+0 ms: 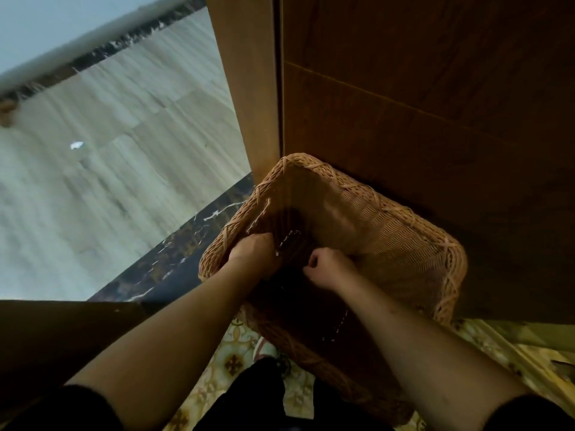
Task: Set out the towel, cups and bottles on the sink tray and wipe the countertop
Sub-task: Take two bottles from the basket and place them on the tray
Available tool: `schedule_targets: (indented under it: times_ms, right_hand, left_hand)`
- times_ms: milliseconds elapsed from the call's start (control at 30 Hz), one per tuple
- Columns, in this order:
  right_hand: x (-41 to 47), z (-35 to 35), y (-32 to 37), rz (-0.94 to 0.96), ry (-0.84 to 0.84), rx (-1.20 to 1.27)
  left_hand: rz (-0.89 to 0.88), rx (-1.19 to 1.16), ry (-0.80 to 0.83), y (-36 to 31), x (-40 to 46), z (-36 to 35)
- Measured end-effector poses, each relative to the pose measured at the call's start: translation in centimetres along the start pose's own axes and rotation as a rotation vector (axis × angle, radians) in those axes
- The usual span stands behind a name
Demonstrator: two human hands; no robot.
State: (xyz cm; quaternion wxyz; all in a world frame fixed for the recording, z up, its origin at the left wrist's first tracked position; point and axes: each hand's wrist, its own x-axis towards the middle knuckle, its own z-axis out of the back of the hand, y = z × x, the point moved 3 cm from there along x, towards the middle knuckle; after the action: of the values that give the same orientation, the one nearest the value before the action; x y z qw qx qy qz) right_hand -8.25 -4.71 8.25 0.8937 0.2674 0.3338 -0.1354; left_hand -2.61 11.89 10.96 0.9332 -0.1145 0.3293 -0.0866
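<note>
A woven wicker basket (401, 219) stands on the floor against a brown wooden cabinet. Both my hands reach down into it. My left hand (253, 253) is curled at the basket's left inner wall, pinching the edge of a dark liner or bag (295, 237) with a light dotted seam. My right hand (329, 267) is fisted near the middle of the basket on the same dark material. The basket's bottom lies in shadow, and I cannot tell what lies there. No towel, cups or bottles show.
A brown wooden cabinet (435, 104) rises behind the basket. Light wood-look floor (109, 181) spreads to the left, with a small white scrap (76, 145) on it. A dark marble threshold strip (174, 262) runs diagonally. Patterned floor (230, 362) lies under my legs.
</note>
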Motion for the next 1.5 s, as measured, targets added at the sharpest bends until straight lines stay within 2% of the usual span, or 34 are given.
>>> schedule_targets:
  times_ms: [167,267,400,600,900,1233,1500]
  right_hand:
    - [3.8,-2.1,-0.3,-0.024,0.046,0.094]
    - [5.3,-3.7,-0.2,-0.008,0.077,0.145]
    - [6.6,-5.7,0.0,0.006,0.111,0.188]
    - [7.2,-6.6,0.5,0.045,0.05,0.151]
    - [5.6,-3.3,-0.8,0.026,0.04,0.016]
    - [-0.6,7.5,1.5,0.265,-0.114,-0.126]
    - [-7.6,14.8,7.7,0.518,-0.219,-0.264]
  left_hand:
    - [0.291,-0.189,0.017,1.3,1.9,-3.0]
    - [0.363,-0.229,0.053,1.6,3.2,-4.5]
    - [0.439,-0.202,-0.013,1.7,4.3,-5.2]
    - [0.452,-0.145,0.019,1.5,5.0,-5.0]
    - [0.253,-0.132,-0.058,0.2,3.3,-2.8]
    - [0.13,-0.206,-0.387,-2.4,-4.7,3.2]
    - [0.141,-0.279,-0.77,-4.1,-14.2,9.0]
